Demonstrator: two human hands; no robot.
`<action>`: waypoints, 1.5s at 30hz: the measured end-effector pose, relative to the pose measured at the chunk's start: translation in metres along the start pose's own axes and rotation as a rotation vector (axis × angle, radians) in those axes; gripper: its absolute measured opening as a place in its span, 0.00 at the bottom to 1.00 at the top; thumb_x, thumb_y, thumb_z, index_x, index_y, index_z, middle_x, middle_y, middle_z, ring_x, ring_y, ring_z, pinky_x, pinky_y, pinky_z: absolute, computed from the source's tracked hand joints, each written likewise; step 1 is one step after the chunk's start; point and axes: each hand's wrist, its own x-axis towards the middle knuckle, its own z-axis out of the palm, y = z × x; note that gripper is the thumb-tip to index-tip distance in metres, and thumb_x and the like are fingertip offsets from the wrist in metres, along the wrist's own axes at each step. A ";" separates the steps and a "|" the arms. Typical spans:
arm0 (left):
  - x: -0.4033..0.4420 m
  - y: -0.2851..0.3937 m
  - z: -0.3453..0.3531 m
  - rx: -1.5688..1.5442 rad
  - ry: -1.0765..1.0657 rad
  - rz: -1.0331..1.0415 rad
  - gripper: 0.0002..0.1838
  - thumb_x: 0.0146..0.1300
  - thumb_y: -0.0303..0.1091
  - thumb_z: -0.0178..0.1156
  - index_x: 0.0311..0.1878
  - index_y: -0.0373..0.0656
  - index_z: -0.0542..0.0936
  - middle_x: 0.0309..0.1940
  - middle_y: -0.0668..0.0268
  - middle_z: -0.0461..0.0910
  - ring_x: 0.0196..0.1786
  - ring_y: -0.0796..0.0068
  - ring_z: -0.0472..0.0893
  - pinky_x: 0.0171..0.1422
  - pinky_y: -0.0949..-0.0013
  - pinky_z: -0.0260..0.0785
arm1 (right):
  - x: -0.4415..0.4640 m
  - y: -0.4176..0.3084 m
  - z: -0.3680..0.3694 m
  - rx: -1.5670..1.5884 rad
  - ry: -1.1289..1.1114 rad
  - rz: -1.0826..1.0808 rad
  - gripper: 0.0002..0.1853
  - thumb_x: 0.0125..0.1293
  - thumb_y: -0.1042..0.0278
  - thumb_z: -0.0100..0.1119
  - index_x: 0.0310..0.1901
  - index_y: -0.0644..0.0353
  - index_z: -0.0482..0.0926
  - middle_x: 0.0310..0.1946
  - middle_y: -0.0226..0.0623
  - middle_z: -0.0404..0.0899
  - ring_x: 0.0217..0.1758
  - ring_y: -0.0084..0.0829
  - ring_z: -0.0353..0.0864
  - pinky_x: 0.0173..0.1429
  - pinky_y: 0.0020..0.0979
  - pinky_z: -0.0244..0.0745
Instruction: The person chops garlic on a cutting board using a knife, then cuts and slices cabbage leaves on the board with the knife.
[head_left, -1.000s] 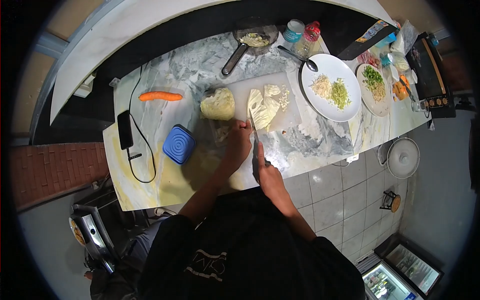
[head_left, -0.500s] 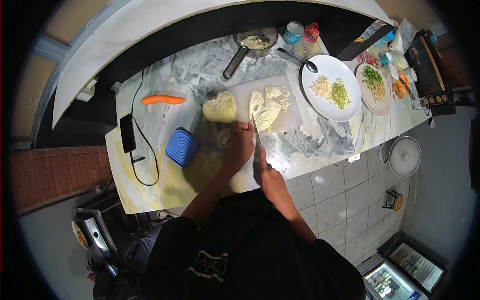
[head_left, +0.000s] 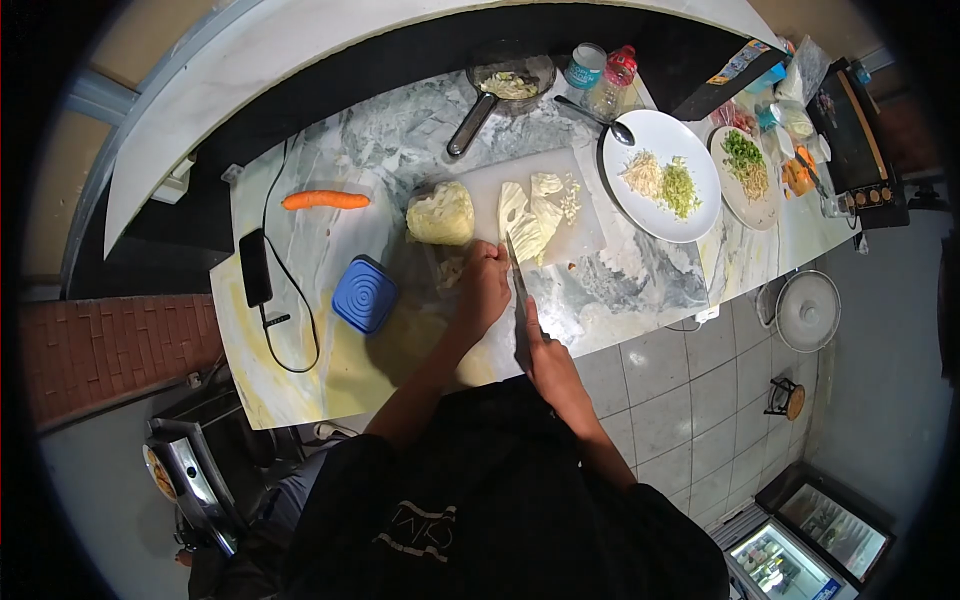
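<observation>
My right hand [head_left: 552, 368] is wrapped round the handle of a kitchen knife [head_left: 519, 285], index finger stretched along it. The blade's tip touches a pale cabbage leaf [head_left: 514, 208] on the white cutting board [head_left: 485, 182]. With curled fingers, my left hand [head_left: 484, 287] pinches the leaf's near edge, just left of the blade; the fingertips are partly hidden. More cut cabbage leaf [head_left: 544, 218] lies to the right, beside small chopped bits [head_left: 571, 200]. A large piece of cabbage [head_left: 440, 214] sits at the board's left side.
Left are a carrot [head_left: 326, 200], a blue square container [head_left: 364, 295] and a phone [head_left: 255, 268] with a cable. Behind stands a pan [head_left: 470, 124]. To the right, a white plate [head_left: 650, 135] bears chopped vegetables; a spoon [head_left: 622, 132] rests at its rim.
My right hand and the knife have shifted slightly toward me and to the right. My left hand has barely moved, and the cabbage looks the same.
</observation>
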 end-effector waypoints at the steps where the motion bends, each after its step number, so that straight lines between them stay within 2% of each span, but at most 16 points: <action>1: 0.000 0.003 0.000 -0.004 0.016 -0.011 0.04 0.54 0.16 0.53 0.31 0.30 0.77 0.33 0.50 0.69 0.39 0.51 0.74 0.42 0.58 0.67 | 0.001 0.006 0.006 0.026 0.077 -0.044 0.48 0.55 0.83 0.53 0.75 0.62 0.37 0.28 0.64 0.77 0.31 0.61 0.78 0.38 0.52 0.72; 2: -0.001 0.000 0.001 -0.004 0.012 -0.011 0.04 0.54 0.16 0.53 0.31 0.30 0.77 0.33 0.50 0.69 0.39 0.51 0.74 0.42 0.58 0.67 | 0.001 0.004 0.006 0.055 0.157 -0.087 0.49 0.54 0.84 0.54 0.75 0.59 0.39 0.25 0.66 0.76 0.31 0.63 0.78 0.38 0.53 0.71; 9: 0.000 -0.013 0.005 -0.058 -0.017 0.014 0.01 0.57 0.19 0.57 0.32 0.31 0.77 0.35 0.51 0.70 0.39 0.52 0.74 0.43 0.59 0.67 | 0.029 0.015 -0.013 -0.003 0.107 -0.127 0.50 0.54 0.84 0.55 0.76 0.55 0.40 0.23 0.63 0.76 0.28 0.62 0.77 0.36 0.53 0.69; 12: 0.001 -0.014 0.000 -0.044 0.021 0.028 0.05 0.57 0.22 0.61 0.37 0.31 0.79 0.37 0.52 0.71 0.40 0.53 0.75 0.44 0.60 0.68 | 0.026 0.009 -0.021 -0.053 0.073 -0.087 0.48 0.53 0.85 0.54 0.75 0.58 0.43 0.31 0.60 0.78 0.30 0.58 0.78 0.36 0.50 0.73; 20: 0.002 -0.014 -0.004 0.049 -0.007 -0.071 0.15 0.54 0.28 0.67 0.45 0.33 0.81 0.40 0.55 0.75 0.43 0.58 0.78 0.46 0.60 0.70 | 0.022 0.014 -0.022 -0.006 0.075 -0.072 0.47 0.54 0.85 0.51 0.76 0.51 0.44 0.26 0.61 0.77 0.28 0.60 0.77 0.36 0.51 0.70; 22: 0.001 -0.018 -0.003 -0.133 -0.159 -0.345 0.23 0.53 0.29 0.68 0.53 0.35 0.78 0.41 0.55 0.76 0.43 0.57 0.78 0.47 0.60 0.71 | 0.021 0.020 -0.018 0.011 0.117 -0.105 0.48 0.53 0.85 0.51 0.76 0.50 0.44 0.23 0.61 0.76 0.26 0.59 0.77 0.35 0.51 0.69; 23: 0.002 -0.019 -0.003 -0.130 -0.156 -0.349 0.23 0.53 0.29 0.68 0.53 0.35 0.78 0.41 0.55 0.76 0.43 0.57 0.78 0.47 0.60 0.71 | 0.020 0.019 -0.019 0.011 0.105 -0.099 0.48 0.52 0.86 0.50 0.76 0.50 0.45 0.24 0.60 0.76 0.26 0.59 0.77 0.35 0.50 0.69; 25: 0.004 -0.021 -0.002 -0.170 -0.130 -0.310 0.31 0.52 0.31 0.69 0.60 0.35 0.72 0.41 0.55 0.75 0.44 0.58 0.78 0.47 0.60 0.71 | 0.020 0.019 -0.019 0.012 0.090 -0.093 0.48 0.52 0.86 0.50 0.76 0.50 0.46 0.25 0.59 0.77 0.26 0.58 0.77 0.35 0.49 0.69; 26: 0.006 -0.021 -0.003 -0.170 -0.130 -0.311 0.31 0.52 0.31 0.69 0.60 0.35 0.72 0.41 0.55 0.75 0.44 0.58 0.78 0.47 0.60 0.71 | 0.020 0.020 -0.019 0.015 0.055 -0.072 0.47 0.54 0.85 0.50 0.76 0.50 0.45 0.27 0.60 0.77 0.29 0.59 0.77 0.37 0.51 0.70; 28: 0.011 -0.020 -0.007 0.034 -0.180 -0.148 0.34 0.51 0.31 0.70 0.62 0.33 0.70 0.41 0.56 0.75 0.43 0.58 0.77 0.47 0.61 0.71 | 0.020 0.020 -0.021 0.018 0.018 -0.054 0.46 0.56 0.84 0.50 0.76 0.50 0.44 0.30 0.60 0.77 0.32 0.60 0.78 0.39 0.52 0.71; 29: 0.012 -0.020 -0.009 0.036 -0.179 -0.149 0.34 0.51 0.31 0.70 0.62 0.33 0.70 0.41 0.56 0.75 0.43 0.58 0.77 0.47 0.61 0.71 | 0.020 0.018 -0.026 0.014 -0.005 -0.042 0.46 0.56 0.85 0.50 0.76 0.50 0.44 0.32 0.60 0.78 0.33 0.59 0.78 0.40 0.51 0.72; 31: 0.015 -0.018 -0.012 0.152 -0.191 0.000 0.35 0.51 0.31 0.69 0.62 0.30 0.69 0.40 0.57 0.74 0.43 0.59 0.77 0.47 0.61 0.71 | 0.020 0.015 -0.029 0.011 -0.027 -0.029 0.46 0.56 0.85 0.50 0.76 0.51 0.43 0.34 0.60 0.78 0.34 0.59 0.78 0.41 0.51 0.72; 37: 0.020 -0.021 -0.013 0.169 -0.344 -0.044 0.35 0.55 0.33 0.66 0.65 0.28 0.66 0.42 0.52 0.73 0.46 0.53 0.76 0.48 0.59 0.70 | 0.022 0.008 -0.033 -0.039 -0.005 -0.071 0.49 0.53 0.87 0.52 0.76 0.55 0.42 0.39 0.61 0.77 0.37 0.57 0.78 0.43 0.49 0.73; 39: 0.020 -0.021 -0.012 0.178 -0.321 -0.003 0.32 0.56 0.31 0.66 0.63 0.28 0.68 0.41 0.53 0.73 0.44 0.54 0.77 0.46 0.60 0.71 | 0.025 0.009 -0.027 -0.013 0.062 -0.125 0.52 0.50 0.88 0.51 0.76 0.53 0.40 0.30 0.63 0.77 0.32 0.62 0.78 0.37 0.51 0.71; 43: 0.022 -0.021 -0.016 0.178 -0.292 0.060 0.28 0.58 0.28 0.64 0.60 0.27 0.69 0.39 0.53 0.74 0.42 0.55 0.78 0.44 0.60 0.72 | 0.036 0.004 -0.017 0.004 0.109 -0.138 0.51 0.50 0.87 0.52 0.76 0.55 0.39 0.30 0.65 0.77 0.32 0.62 0.78 0.37 0.51 0.71; 45: 0.022 -0.024 -0.015 0.192 -0.301 0.072 0.27 0.58 0.28 0.63 0.59 0.27 0.69 0.39 0.53 0.74 0.41 0.55 0.78 0.43 0.60 0.72 | 0.037 -0.002 -0.020 -0.029 0.062 -0.105 0.48 0.52 0.86 0.54 0.75 0.64 0.42 0.38 0.63 0.77 0.35 0.58 0.79 0.39 0.49 0.74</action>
